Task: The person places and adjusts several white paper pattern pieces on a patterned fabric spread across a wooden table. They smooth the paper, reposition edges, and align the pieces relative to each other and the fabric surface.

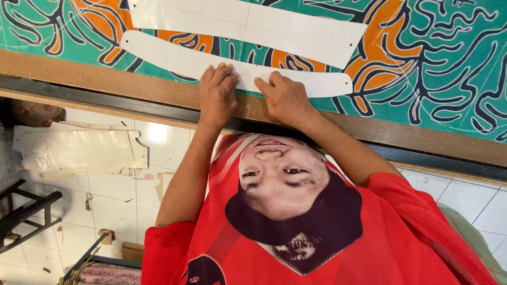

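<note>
A: Where are the hands?

B: Both sit in the upper middle of the frame, side by side on the lower white pattern piece [185, 59]. The left hand [217, 94] lies flat with fingers together, pressing the paper down near the table edge. The right hand [285, 97] is just beside it, fingers curled down onto the same strip; whether it pinches anything I cannot tell.

A: And that strip, where does it lie?

B: It runs from the upper left toward the right of centre, a long narrow curved template with rounded ends, resting on the green, orange and dark blue patterned fabric [438, 63]. A second, wider white pattern piece [248, 24] lies just above it, nearly parallel, the two close together.

A: What is around them?

B: The fabric covers the top of the frame. Below it the bare wooden table edge [100, 79] crosses from left to right, with a dark rail under it. The person's red printed shirt [401, 232] fills the lower centre and right. At the left, on the white tiled floor [111, 195], lies a stack of pale cardboard pattern shapes [79, 150], and a dark stool frame [24, 214] stands at the far lower left.

A: Anything blocking the view?

B: The hands cover the middle of the lower strip, hiding that part of its edge.
</note>
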